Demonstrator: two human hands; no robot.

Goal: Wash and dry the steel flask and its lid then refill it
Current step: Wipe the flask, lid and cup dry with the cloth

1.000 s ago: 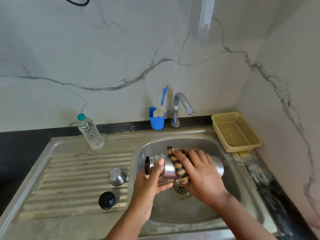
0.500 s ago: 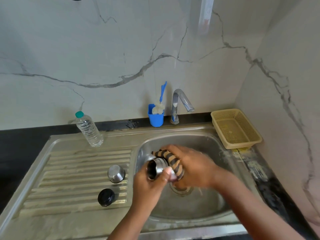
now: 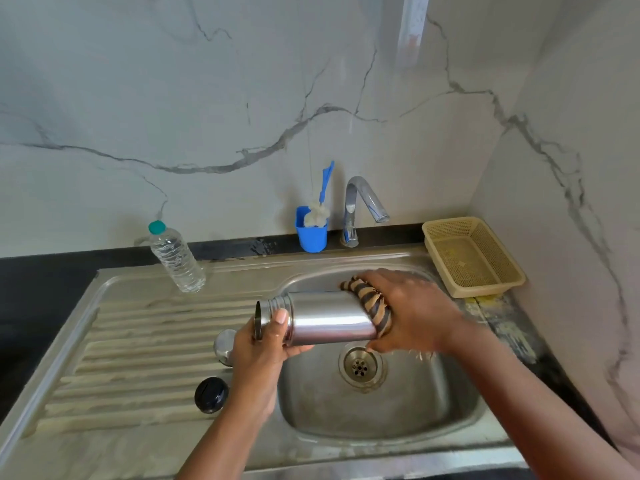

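The steel flask (image 3: 325,318) lies sideways above the sink basin (image 3: 381,403), its open mouth pointing left. My left hand (image 3: 263,344) grips its threaded neck, thumb on top. My right hand (image 3: 412,308) holds a brown-and-tan striped cloth (image 3: 372,303) wrapped round the flask's base end. A steel cap (image 3: 224,342) stands on the ribbed drainboard, partly hidden behind my left hand. The black inner lid (image 3: 211,394) lies in front of it on the drainboard.
A clear water bottle with a teal cap (image 3: 176,259) stands at the back of the drainboard. A blue holder with a brush (image 3: 311,228) and the tap (image 3: 360,206) stand behind the basin. A beige plastic basket (image 3: 472,256) sits at the right corner.
My right hand has slid the cloth from the flask's neck end to its base. Most of the steel body now shows bare, and the flask sits a little further left.
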